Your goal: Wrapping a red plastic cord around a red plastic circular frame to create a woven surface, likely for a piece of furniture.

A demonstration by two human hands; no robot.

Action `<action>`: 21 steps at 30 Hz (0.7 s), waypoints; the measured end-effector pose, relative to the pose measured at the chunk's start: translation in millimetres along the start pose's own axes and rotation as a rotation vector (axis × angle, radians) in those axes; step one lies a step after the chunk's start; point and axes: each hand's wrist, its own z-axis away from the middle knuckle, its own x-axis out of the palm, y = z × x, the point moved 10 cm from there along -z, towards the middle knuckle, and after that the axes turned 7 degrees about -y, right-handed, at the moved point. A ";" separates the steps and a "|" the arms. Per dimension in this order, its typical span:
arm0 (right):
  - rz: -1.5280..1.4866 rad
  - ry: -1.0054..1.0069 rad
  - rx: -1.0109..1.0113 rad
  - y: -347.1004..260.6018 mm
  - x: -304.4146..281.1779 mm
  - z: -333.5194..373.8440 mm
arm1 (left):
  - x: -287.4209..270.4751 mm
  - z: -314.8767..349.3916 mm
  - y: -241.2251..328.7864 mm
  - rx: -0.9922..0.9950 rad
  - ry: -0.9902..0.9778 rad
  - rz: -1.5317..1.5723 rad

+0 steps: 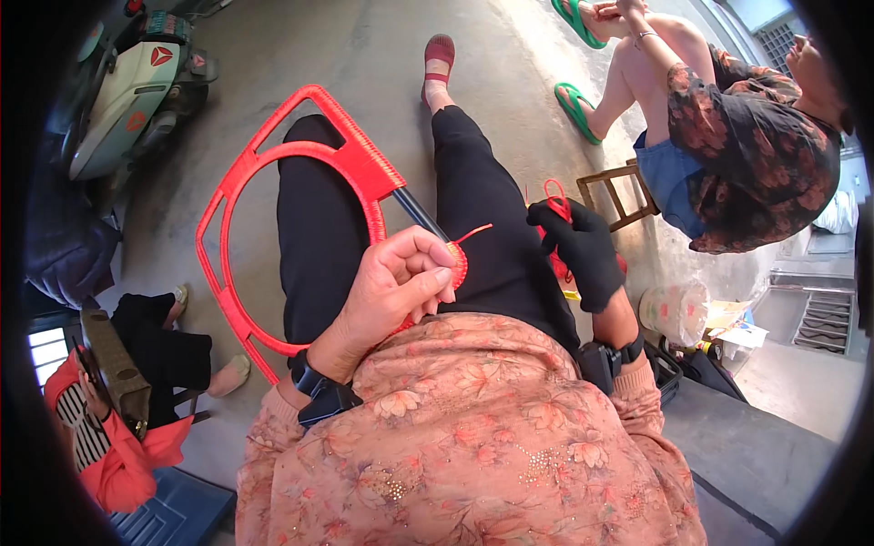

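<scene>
Across my lap lies a frame [374, 171] with a ring inside an angular outline, wound mostly in red cord. One dark stretch of its rod [418, 214] shows bare between two wrapped parts. My left hand [396, 282] is bare and closed on the frame at the near wrapped part [458, 264]. A short red cord end [475, 232] sticks up beside the fingers. Off to the right, my right hand [583, 250], in a black glove, is closed with loops of red cord [557, 202] at its fingers. More red material lies partly hidden behind that hand.
A person in a dark floral top [760, 150] sits on the far right, near a wooden stool [628, 193]. Another person in a coral top [123, 464] sits at lower left. A scooter [137, 100] stands at far left. A whitish container [675, 309] stands to my right.
</scene>
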 end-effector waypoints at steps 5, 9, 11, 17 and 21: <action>-0.088 0.052 0.101 -5.6 -4.9 1.1 | 3.0 -6.7 2.9 0.062 0.021 0.049; -0.182 -0.080 0.014 -74.6 49.7 25.9 | 8.7 -11.6 20.3 0.220 0.068 0.020; 0.019 -0.248 -0.357 -128.1 86.9 32.8 | 22.3 -13.7 5.3 0.050 -0.106 -0.139; -0.154 -0.493 -0.553 -182.8 95.2 25.2 | 52.0 -4.6 2.7 -0.139 -0.357 -0.015; -0.403 -0.294 -0.355 -160.3 33.8 0.6 | 25.4 -9.2 12.9 0.125 -0.197 0.050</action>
